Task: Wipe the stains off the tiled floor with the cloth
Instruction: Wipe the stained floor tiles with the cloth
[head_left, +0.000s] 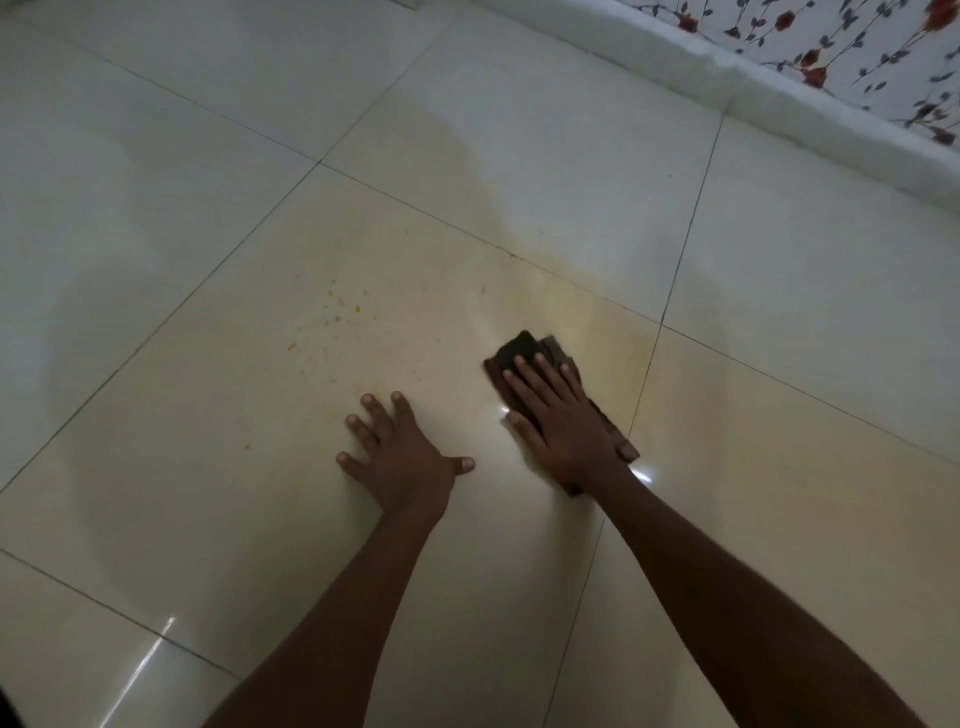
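Ahead of me, in the top right corner of my view, lies a white floral fabric (857, 57). It is printed with small red-brown flowers and grey-blue leaves on thin dark stems. Along its lower edge runs a thick white border (727, 73), soft-looking and slightly blurred, slanting down from the top middle to the right-hand side. I cannot tell whether this is a mattress or some other furnishing. A thin dark sliver (6, 706), too small to identify, sits at the bottom left corner.

The right hand (563, 415) hides most of the dark cloth (524, 349) under it.
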